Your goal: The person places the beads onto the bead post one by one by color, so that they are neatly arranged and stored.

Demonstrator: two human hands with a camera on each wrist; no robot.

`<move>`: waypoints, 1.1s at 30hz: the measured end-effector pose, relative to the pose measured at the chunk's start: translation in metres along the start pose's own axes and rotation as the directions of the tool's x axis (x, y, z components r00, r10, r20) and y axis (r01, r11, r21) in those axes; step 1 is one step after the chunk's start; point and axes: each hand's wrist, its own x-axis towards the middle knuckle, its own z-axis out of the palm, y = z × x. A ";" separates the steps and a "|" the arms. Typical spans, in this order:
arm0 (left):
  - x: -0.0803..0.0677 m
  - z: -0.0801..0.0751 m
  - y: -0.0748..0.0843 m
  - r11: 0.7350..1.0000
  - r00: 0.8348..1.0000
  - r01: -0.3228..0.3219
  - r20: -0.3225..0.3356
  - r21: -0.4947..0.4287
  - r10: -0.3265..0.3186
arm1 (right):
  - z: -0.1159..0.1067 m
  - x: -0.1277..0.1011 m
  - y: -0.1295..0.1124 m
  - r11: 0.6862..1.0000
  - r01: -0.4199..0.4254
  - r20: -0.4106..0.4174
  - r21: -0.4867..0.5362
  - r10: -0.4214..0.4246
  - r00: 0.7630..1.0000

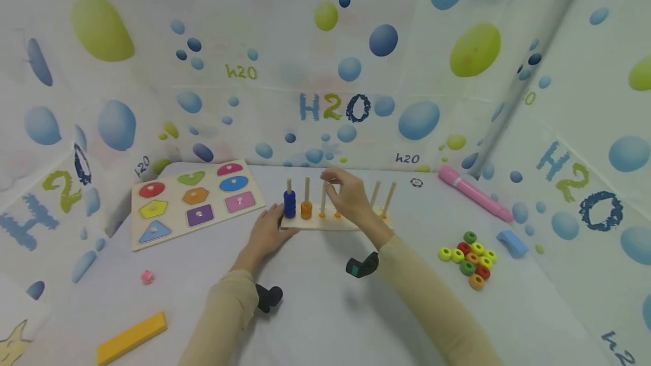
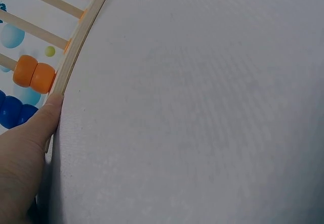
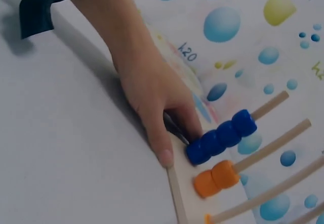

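Observation:
A wooden peg abacus [image 1: 325,223] stands on the white table with several upright pegs. Blue beads [image 1: 289,204] fill most of its leftmost peg, and two orange beads [image 1: 306,210] sit low on the second. My left hand [image 1: 267,233] grips the left end of the base; in the right wrist view, the thumb of that left hand [image 3: 157,97] lies along the front edge and the fingers go behind the blue beads. Bent fingers bring my right hand [image 1: 350,194] to the top of the third peg [image 1: 323,199]. Whether a bead is between those fingertips is hidden.
Left of the abacus lies a shape puzzle board [image 1: 175,204]. A pink marker [image 1: 475,192], loose coloured beads [image 1: 472,257] and a light-blue block [image 1: 512,243] lie to the right. Nearer on the left are a yellow block [image 1: 131,338] and a small pink piece [image 1: 147,277].

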 end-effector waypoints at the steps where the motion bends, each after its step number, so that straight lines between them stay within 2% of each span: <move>1: 0.000 0.000 0.000 1.000 1.000 -0.004 -0.001 0.006 0.004 | -0.003 -0.004 0.002 1.000 0.004 -0.008 0.007 -0.004 1.000; 5: 0.000 0.001 0.001 1.000 1.000 -0.009 -0.006 0.012 0.009 | -0.013 -0.020 0.008 0.999 0.001 -0.006 0.033 -0.001 1.000; 13: 0.000 0.002 0.002 1.000 1.000 -0.015 0.003 0.009 0.015 | -0.048 -0.064 0.022 1.000 -0.021 0.079 -0.022 0.022 0.997; 17: 0.001 0.003 0.000 1.000 1.000 -0.018 -0.003 0.021 0.019 | -0.070 -0.086 0.035 0.997 -0.068 0.071 -0.048 0.071 0.995; 21: 0.001 0.001 0.001 1.000 1.000 -0.005 0.006 0.012 0.005 | -0.095 -0.112 0.047 0.985 -0.151 0.040 -0.086 0.155 0.987; 24: 0.000 0.001 0.001 1.000 1.000 0.003 0.017 0.021 -0.004 | -0.116 -0.135 0.055 0.967 -0.221 0.027 -0.126 0.226 0.974; 29: 0.001 0.002 0.001 1.000 1.000 -0.004 0.012 0.017 0.004 | -0.154 -0.173 0.062 0.915 -0.350 0.012 -0.203 0.360 0.933; 31: 0.001 0.002 0.001 1.000 1.000 -0.009 0.005 0.014 0.009 | -0.168 -0.186 0.065 0.895 -0.381 0.001 -0.234 0.392 0.920; 33: 0.001 0.002 0.002 1.000 1.000 -0.014 0.002 0.013 0.014 | -0.181 -0.198 0.066 0.882 -0.385 -0.021 -0.271 0.395 0.919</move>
